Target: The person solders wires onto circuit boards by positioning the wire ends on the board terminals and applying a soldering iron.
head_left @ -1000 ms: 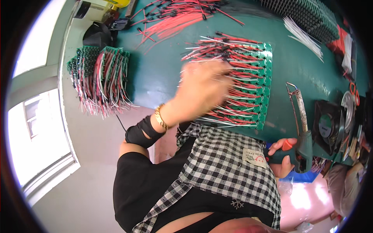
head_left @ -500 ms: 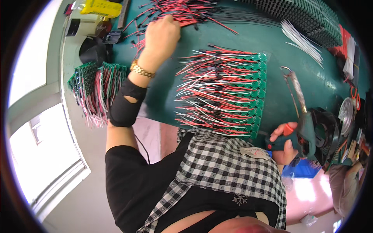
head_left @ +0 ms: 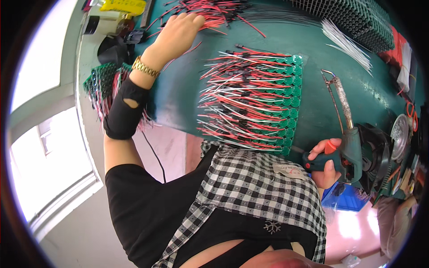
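My left hand [head_left: 178, 35], with a gold watch at the wrist, is curled at the near edge of a pile of red and black connector wires [head_left: 219, 10]. Its fingertips are hidden, and a red wire [head_left: 190, 52] shows beside the palm. My right hand [head_left: 325, 165] grips a dark green soldering gun [head_left: 353, 154] with a red trigger; its metal tip points away from me over the table. Between the hands lies a column of small round green circuit boards [head_left: 291, 102], their red, white and black wires fanning left.
A second bundle of wired boards [head_left: 100, 80] hangs at the table's left edge. White wires [head_left: 346, 44] and a stack of green boards [head_left: 353, 20] lie far right. A solder reel [head_left: 399, 136] stands right, above a blue bin [head_left: 346, 198]. Another person's arm [head_left: 397, 214] shows there.
My left forearm has swung left, and the hand has shifted slightly left at the wire pile. The right hand keeps its grip on the soldering gun. The whole view has shifted slightly.
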A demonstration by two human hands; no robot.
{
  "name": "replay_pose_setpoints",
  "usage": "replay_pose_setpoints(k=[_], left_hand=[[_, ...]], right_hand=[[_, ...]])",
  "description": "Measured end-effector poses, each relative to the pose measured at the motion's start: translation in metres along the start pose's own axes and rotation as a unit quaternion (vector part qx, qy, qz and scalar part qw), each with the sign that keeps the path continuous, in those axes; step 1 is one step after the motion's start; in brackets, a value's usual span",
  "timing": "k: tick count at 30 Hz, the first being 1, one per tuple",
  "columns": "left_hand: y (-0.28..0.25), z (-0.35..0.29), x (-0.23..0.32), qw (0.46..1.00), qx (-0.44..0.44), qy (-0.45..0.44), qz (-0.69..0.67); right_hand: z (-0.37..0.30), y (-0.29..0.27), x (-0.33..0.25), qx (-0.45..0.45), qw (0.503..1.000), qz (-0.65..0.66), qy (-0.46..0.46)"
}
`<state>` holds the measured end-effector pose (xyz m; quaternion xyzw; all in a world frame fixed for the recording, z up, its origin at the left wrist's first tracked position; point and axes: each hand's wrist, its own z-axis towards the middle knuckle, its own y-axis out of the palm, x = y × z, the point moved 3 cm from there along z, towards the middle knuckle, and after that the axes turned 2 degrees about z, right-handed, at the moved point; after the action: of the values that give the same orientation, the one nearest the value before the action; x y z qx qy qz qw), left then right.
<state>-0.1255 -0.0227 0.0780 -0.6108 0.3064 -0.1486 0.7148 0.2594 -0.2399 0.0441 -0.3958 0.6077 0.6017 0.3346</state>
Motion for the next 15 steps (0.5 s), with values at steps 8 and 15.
replay_pose_setpoints(k=[8, 15], left_hand=[[-0.006, 0.016, -0.037, 0.993, -0.114, 0.033, -0.009], [-0.064, 0.032, -0.031, 0.965, -0.17, 0.125, 0.154]], right_hand=[[0.012, 0.012, 0.003, 0.041, 0.999, 0.008, -0.021], [0.006, 0.016, -0.005, 0.035, 0.998, -0.05, 0.005]])
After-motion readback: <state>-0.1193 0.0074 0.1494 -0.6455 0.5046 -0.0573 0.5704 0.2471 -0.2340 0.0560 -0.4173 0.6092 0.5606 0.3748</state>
